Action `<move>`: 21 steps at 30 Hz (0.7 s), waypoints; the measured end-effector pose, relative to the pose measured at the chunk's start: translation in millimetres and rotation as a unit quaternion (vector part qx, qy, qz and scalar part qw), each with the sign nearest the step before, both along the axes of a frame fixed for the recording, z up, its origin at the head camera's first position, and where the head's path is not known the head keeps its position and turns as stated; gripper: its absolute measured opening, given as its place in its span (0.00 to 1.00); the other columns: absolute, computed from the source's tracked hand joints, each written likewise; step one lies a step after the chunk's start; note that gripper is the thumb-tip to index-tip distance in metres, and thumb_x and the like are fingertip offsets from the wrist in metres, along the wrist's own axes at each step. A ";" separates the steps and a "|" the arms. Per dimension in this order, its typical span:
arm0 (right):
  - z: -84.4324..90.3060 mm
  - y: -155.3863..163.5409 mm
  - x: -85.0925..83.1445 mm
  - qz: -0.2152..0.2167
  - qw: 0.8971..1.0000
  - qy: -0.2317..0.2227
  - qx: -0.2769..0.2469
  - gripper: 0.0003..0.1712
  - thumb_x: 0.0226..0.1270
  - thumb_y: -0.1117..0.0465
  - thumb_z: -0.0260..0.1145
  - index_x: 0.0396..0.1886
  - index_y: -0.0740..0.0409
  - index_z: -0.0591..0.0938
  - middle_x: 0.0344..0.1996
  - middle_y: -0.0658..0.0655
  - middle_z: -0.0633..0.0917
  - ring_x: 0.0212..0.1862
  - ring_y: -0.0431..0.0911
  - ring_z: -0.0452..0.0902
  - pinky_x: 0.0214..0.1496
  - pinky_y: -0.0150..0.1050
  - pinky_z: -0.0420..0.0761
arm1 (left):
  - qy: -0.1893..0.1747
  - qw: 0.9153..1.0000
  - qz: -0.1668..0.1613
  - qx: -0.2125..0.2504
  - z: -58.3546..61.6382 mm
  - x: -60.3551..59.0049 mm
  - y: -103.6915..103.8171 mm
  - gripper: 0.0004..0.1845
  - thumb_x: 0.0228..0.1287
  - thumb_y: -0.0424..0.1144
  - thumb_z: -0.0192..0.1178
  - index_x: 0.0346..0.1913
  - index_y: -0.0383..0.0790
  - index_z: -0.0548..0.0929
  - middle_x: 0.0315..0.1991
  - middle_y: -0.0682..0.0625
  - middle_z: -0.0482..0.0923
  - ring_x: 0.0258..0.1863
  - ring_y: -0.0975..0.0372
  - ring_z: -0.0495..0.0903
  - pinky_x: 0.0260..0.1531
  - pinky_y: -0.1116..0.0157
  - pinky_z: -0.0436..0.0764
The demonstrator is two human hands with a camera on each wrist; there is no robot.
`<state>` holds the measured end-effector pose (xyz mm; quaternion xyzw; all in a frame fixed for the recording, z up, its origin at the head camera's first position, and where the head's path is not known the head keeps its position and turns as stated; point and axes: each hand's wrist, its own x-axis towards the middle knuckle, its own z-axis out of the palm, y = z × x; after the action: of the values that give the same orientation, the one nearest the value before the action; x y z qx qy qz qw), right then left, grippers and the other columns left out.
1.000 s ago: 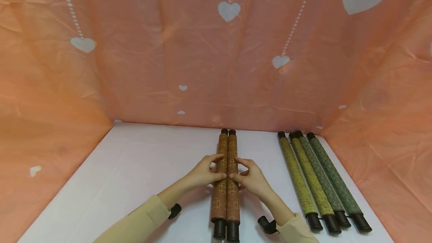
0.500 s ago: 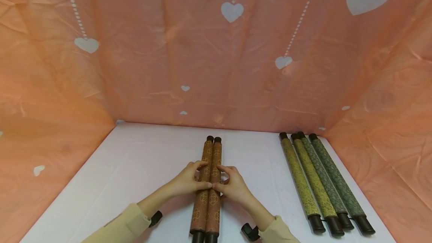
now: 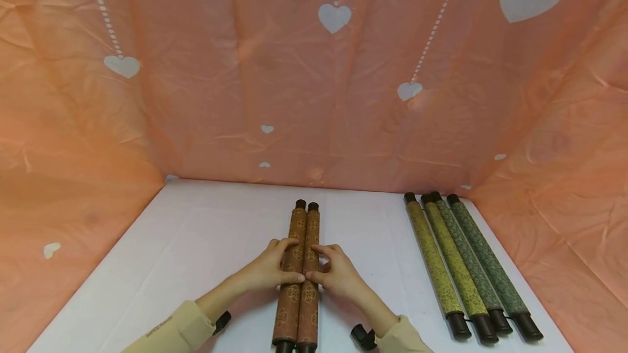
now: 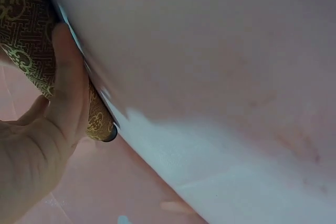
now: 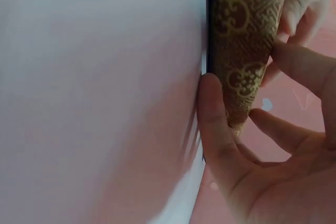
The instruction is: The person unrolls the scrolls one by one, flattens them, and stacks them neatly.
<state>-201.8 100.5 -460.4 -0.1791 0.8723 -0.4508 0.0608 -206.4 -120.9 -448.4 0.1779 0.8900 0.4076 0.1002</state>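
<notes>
Two brown rolled scrolls with gold flower patterns and dark end knobs lie side by side on the white table in the head view. My left hand (image 3: 269, 268) grips the left brown scroll (image 3: 286, 312) from its outer side, thumb across the top. On the other side, my right hand (image 3: 342, 275) holds the right brown scroll (image 3: 308, 315) between thumb and fingers. The thumbs nearly meet over the seam. In the left wrist view, fingers (image 4: 68, 87) run down the patterned roll's side to the tabletop. The right wrist view has fingers (image 5: 212, 103) along the roll's lower edge.
To the right lie two yellow-green scrolls, the outer one (image 3: 434, 260) and its neighbour (image 3: 456, 260), then two dark green scrolls (image 3: 490, 260), all with dark knobs. Pink cloth walls (image 3: 294, 70) with white hearts enclose the white table (image 3: 196, 233) at the back and sides.
Both hands have moved the pair of brown scrolls left and toward me, and the pair now leans slightly. The yellow-green and green scrolls have stayed in place.
</notes>
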 end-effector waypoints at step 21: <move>5.3 23.9 2.5 0.101 0.988 0.099 0.056 0.32 0.67 0.74 0.66 0.71 0.66 0.76 0.78 0.67 0.65 0.75 0.67 0.63 0.72 0.66 0.66 | 0.096 0.989 -0.073 -0.081 -0.1 3.9 -10.6 0.36 0.62 0.40 0.63 0.73 0.32 0.72 0.82 0.33 0.47 0.75 0.33 0.56 0.62 0.31 0.70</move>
<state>-199.3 124.4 -455.2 -0.3066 0.8752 -0.3730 0.0299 -202.5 -131.6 -448.5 0.2721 0.9102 0.3068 0.0576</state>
